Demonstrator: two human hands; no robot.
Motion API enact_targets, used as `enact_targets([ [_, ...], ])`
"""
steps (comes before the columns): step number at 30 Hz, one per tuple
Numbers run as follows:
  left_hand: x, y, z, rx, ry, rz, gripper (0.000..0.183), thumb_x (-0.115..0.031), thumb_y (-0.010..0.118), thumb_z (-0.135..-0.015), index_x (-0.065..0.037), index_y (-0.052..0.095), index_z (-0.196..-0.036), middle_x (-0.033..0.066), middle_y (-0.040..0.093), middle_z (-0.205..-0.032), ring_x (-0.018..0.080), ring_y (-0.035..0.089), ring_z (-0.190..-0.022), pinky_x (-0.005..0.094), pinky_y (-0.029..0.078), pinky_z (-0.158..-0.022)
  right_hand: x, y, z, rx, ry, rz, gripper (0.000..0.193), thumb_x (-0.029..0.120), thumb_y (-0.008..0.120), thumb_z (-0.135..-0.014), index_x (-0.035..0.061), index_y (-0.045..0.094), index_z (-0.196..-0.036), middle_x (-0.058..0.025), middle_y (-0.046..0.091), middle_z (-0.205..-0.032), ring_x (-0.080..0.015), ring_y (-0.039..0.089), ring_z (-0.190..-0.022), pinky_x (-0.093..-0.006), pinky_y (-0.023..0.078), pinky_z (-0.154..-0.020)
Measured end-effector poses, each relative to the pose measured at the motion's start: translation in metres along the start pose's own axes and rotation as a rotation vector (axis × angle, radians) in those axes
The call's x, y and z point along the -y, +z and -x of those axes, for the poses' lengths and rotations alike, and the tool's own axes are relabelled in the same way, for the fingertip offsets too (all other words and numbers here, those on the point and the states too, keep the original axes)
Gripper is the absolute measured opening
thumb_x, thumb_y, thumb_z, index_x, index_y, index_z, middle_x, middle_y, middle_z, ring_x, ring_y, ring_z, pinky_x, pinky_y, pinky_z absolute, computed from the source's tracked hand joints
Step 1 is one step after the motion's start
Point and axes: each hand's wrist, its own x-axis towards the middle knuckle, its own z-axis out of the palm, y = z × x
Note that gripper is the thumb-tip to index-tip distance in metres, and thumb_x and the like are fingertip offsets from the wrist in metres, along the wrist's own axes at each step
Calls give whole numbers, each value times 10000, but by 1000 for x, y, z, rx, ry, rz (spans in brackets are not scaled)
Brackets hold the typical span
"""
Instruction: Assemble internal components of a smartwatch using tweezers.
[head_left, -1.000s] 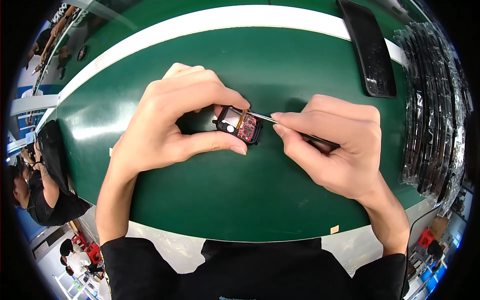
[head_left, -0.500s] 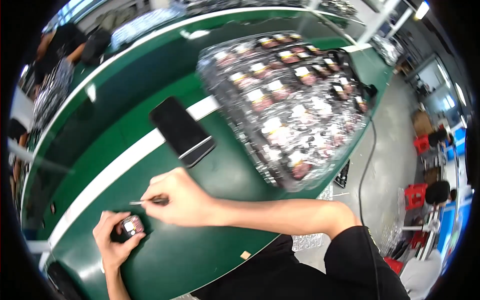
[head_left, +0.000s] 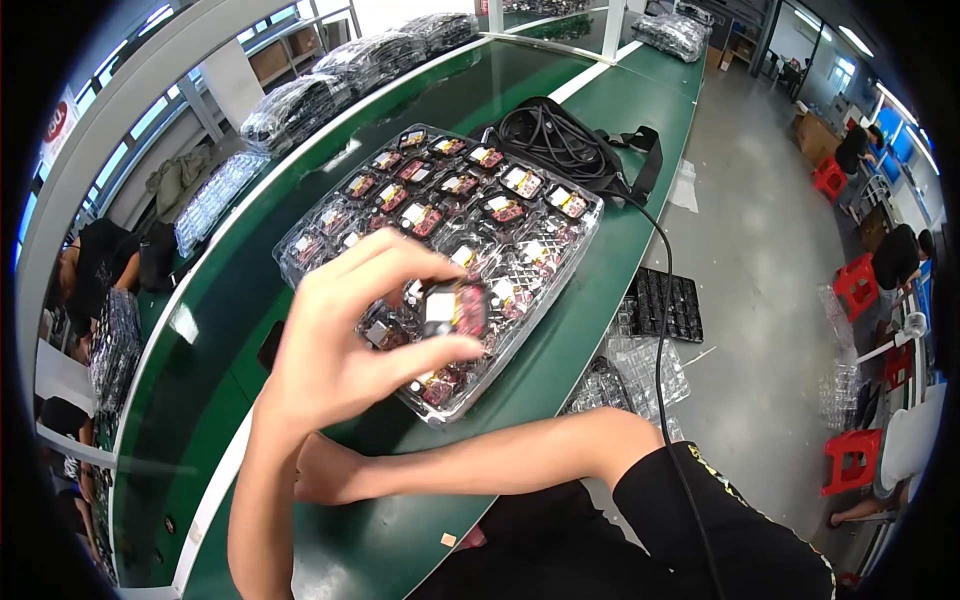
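Observation:
Above the tray, my left hand [head_left: 345,335] pinches a small square electronic module [head_left: 457,312] between thumb and fingers. The module has a dark casing, a white patch, a yellow strip and reddish parts. Below it a clear plastic tray [head_left: 465,405] holds several similar modules in its compartments. My right hand [head_left: 325,470] rests low over the green table, partly behind my left forearm. Its fingers are hidden, so what it holds cannot be seen.
A black bag with coiled cable [head_left: 560,145] lies behind the tray on the green table [head_left: 550,375]. Left of my left hand, a dark object's edge [head_left: 270,345] shows. A black cable [head_left: 660,330] hangs at the right. Wrapped bundles [head_left: 300,110] line the far side.
My left hand has carried the module up and right, from the table to above the tray. My right hand, earlier holding a thin tool, is now lower. The view has turned.

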Motion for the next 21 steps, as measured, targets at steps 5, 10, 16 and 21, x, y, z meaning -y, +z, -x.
enact_targets([
  [5,29,44,-75,217,102,-195,492,-321,940,-832,-79,791,-1234,121,656,-1350,342,575,-1352,493,425,-1180,5,6,8,-136,-190,-252,311,149,748,-949,5,699,-1220,-246,759,-1198,-455,699,-1182,-507,561,-1002],
  [10,42,53,-76,234,124,-212,586,-304,892,-903,-220,749,-1465,132,588,-1578,383,522,-1431,554,338,-1256,4,5,11,-41,-81,-274,296,135,747,-940,6,704,-1203,-233,773,-1187,-437,720,-1172,-501,564,-995],
  [16,26,-15,29,32,36,-274,556,-270,874,-925,-174,736,-1456,130,613,-1552,359,561,-1401,509,420,-1210,11,18,7,-251,-266,-150,196,105,739,-919,-58,688,-822,-185,724,-763,-307,666,-700,-463,518,-702],
  [21,51,-80,180,-274,-297,-420,349,-198,856,-939,-90,787,-1264,101,719,-1376,322,650,-1297,459,523,-1099,11,-7,12,-118,-85,6,145,88,812,-893,-21,848,-981,-135,739,-737,-191,663,-596,-357,492,-582],
])
